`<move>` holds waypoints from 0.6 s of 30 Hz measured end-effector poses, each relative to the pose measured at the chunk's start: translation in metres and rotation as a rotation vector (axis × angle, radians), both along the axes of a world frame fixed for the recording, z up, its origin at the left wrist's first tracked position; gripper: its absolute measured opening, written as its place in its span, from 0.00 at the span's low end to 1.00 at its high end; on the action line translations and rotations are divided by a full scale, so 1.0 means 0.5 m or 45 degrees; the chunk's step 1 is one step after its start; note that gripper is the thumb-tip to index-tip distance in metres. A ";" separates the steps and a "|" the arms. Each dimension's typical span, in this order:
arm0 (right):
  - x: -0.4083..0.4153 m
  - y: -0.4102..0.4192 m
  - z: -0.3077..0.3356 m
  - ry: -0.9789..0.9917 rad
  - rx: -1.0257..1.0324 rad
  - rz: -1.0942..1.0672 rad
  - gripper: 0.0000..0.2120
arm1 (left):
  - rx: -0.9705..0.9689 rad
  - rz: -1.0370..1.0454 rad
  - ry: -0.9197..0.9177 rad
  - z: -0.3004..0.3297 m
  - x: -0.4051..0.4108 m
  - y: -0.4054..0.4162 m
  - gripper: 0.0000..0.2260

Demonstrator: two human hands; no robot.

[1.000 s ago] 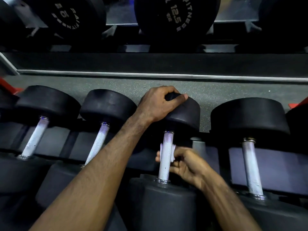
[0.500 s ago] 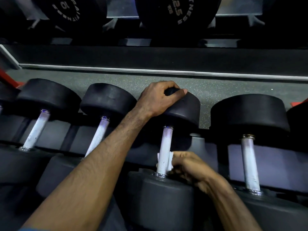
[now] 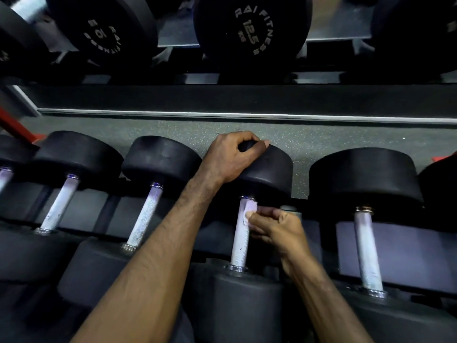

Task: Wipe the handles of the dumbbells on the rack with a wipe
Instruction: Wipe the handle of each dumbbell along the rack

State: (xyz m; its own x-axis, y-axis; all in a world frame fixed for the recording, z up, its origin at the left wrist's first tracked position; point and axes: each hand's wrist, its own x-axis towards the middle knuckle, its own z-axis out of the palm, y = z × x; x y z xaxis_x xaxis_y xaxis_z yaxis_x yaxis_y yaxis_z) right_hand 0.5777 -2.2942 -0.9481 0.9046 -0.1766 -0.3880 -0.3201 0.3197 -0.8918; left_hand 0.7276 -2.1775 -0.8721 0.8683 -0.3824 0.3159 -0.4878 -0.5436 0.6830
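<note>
Pinching a small white crumpled wipe between thumb and fingertips, the person's right hand presses it against the upper end of a knurled silver steel handle, just below the far head of the black round rubber dumbbell that sits third from the left in the near row of the rack. Left hand curls over the top of that same far head, fingers wrapped on its back edge, thumb along the rim, forearm crossing in front of the neighbouring dumbbell to the left. Wipe touches the handle on its right side; most of the handle below it is bare down to the chrome collar at the near head. Right of the gripped dumbbell, another black dumbbell with a pale handle, untouched. Beyond the gripped dumbbell, speckled grey rubber floor, then an upper shelf with a black dumbbell end marked 12.5.
</note>
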 end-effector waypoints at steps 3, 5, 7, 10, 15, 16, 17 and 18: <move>0.000 0.001 0.005 -0.028 -0.115 -0.024 0.10 | -0.015 0.005 0.001 0.000 -0.001 0.000 0.16; -0.034 0.002 -0.009 0.015 -0.273 0.089 0.09 | -0.016 0.001 0.000 0.002 0.000 0.000 0.14; -0.061 0.007 -0.020 0.045 -0.334 0.181 0.10 | -0.006 -0.009 0.014 0.005 0.002 0.000 0.13; -0.042 0.007 -0.011 -0.009 -0.225 0.131 0.03 | 0.003 -0.017 0.009 0.004 0.006 0.001 0.15; 0.006 -0.004 -0.002 0.100 0.035 0.153 0.08 | 0.041 -0.020 0.009 0.003 0.010 -0.001 0.16; -0.004 -0.002 -0.005 0.143 0.099 0.242 0.07 | 0.043 -0.021 0.011 0.003 0.012 0.000 0.16; -0.017 0.000 -0.007 0.194 0.176 0.329 0.09 | 0.046 -0.024 0.009 0.003 0.012 0.000 0.16; -0.025 0.004 -0.004 0.251 0.248 0.391 0.13 | 0.049 -0.026 0.003 0.003 0.013 0.000 0.16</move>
State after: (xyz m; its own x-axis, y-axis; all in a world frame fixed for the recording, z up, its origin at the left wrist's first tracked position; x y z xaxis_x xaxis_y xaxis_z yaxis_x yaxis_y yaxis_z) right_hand 0.5651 -2.2923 -0.9502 0.8087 0.1839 -0.5587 -0.5857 0.3392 -0.7361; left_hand 0.7341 -2.1776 -0.8705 0.8609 -0.4123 0.2981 -0.4975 -0.5595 0.6629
